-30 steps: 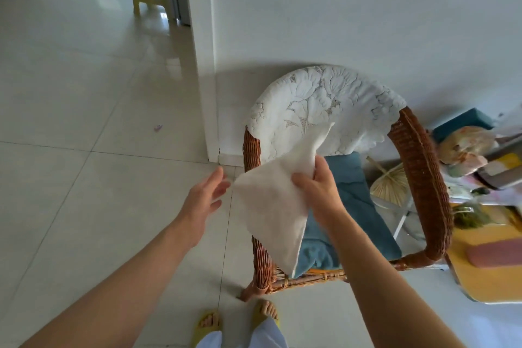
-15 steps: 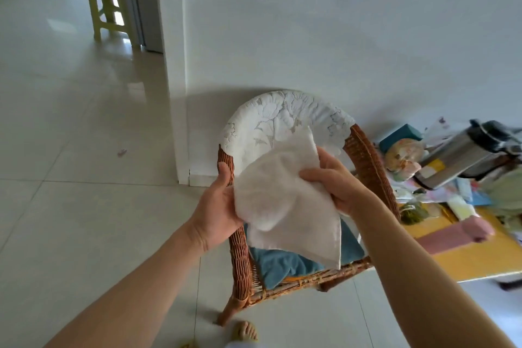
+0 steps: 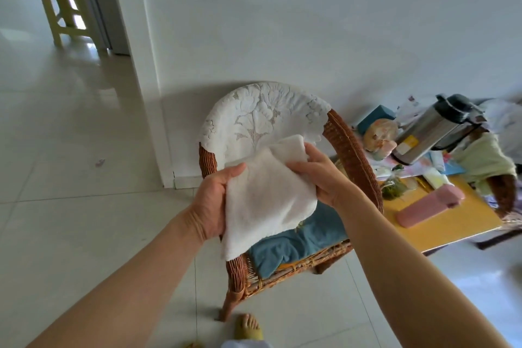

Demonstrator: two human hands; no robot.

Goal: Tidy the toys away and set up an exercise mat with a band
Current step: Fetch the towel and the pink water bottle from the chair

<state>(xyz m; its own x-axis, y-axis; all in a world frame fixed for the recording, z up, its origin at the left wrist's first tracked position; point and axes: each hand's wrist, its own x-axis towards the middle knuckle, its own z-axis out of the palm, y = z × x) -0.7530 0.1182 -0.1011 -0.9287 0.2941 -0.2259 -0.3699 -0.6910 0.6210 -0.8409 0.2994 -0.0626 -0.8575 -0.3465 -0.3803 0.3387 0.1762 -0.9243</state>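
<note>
A white towel [image 3: 265,200] hangs between both my hands, in front of a wicker chair [image 3: 353,161]. My left hand [image 3: 211,206] grips the towel's left edge with the thumb on top. My right hand [image 3: 319,175] pinches its upper right part, where the cloth is folded over. The towel's lower corner droops over the chair's front left post. A white lace cover [image 3: 262,118] lies over the chair's back and a blue cloth [image 3: 305,240] on its seat. No mat or band is in view.
A low yellow table [image 3: 452,223] at the right holds a steel thermos [image 3: 432,127], a pink case [image 3: 429,203], a plush toy [image 3: 380,135] and papers. A wall corner [image 3: 147,93] stands left of the chair, a yellow stool [image 3: 62,8] far left. My sandalled foot [image 3: 248,328] is below.
My left hand, which was open and apart from the towel, has closed on its left edge. The towel has been gathered and folded between both hands. The view has tilted up and right.
</note>
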